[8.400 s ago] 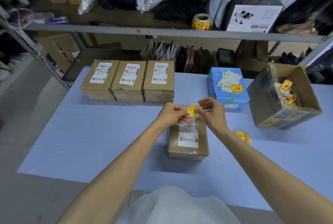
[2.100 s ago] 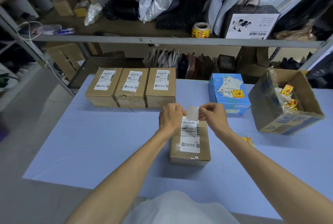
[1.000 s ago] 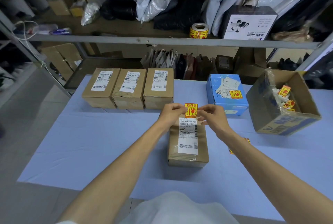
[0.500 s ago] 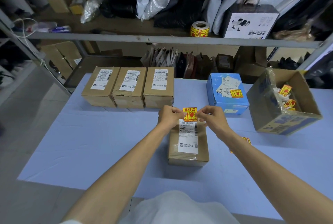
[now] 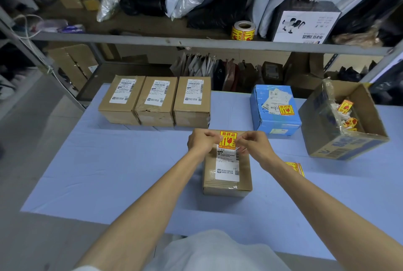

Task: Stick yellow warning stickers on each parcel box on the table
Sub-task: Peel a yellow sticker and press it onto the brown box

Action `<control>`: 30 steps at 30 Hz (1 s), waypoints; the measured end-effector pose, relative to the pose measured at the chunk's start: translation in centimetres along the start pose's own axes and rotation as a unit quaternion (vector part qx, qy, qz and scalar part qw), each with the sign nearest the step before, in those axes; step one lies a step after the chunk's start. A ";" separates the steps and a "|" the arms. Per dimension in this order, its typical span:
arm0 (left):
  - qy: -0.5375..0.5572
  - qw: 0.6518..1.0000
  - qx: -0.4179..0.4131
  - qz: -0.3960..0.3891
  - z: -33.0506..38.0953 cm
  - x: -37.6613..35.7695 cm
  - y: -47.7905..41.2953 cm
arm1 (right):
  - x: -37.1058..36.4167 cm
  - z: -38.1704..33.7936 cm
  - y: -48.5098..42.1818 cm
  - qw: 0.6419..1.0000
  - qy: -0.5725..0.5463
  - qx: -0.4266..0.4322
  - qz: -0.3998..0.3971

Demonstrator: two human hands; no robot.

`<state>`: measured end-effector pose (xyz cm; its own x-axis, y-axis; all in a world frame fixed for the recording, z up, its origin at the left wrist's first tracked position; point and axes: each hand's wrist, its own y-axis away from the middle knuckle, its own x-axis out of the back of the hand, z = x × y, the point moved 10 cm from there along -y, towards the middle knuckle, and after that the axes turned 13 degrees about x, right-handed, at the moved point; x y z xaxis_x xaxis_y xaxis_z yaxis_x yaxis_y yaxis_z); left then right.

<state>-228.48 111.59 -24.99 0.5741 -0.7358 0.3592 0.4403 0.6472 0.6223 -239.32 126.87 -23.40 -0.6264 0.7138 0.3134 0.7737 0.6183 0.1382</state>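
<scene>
Here, left hand (image 5: pixel 199 141), right hand (image 5: pixel 254 144) pinching sticker (image 5: pixel 228 139) over box (image 5: pixel 209 169), carton (image 5: pixel 320 122) of stickers (image 5: pixel 345 106)

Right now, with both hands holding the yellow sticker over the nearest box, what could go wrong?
1. The yellow sticker meets the top of the white shipping label on the nearest box; pressed down low, it may cover the barcode.
2. The left hand and right hand pinch its side edges, so it may cling to a fingertip, or land crooked or wrinkled.
3. The three brown boxes at the back show no yellow sticker; they could be skipped.
</scene>
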 end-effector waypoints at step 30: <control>-0.048 0.996 0.006 -0.071 -3.6 -3.1 2.8 | 1.9 3.3 4.8 0.998 -0.001 -0.050 0.025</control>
<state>-226.56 116.39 -26.85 0.4379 -0.8358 0.3313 0.5034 0.5332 0.6799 -237.15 132.30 -25.25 -0.5868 0.7438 0.3201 0.8096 0.5461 0.2153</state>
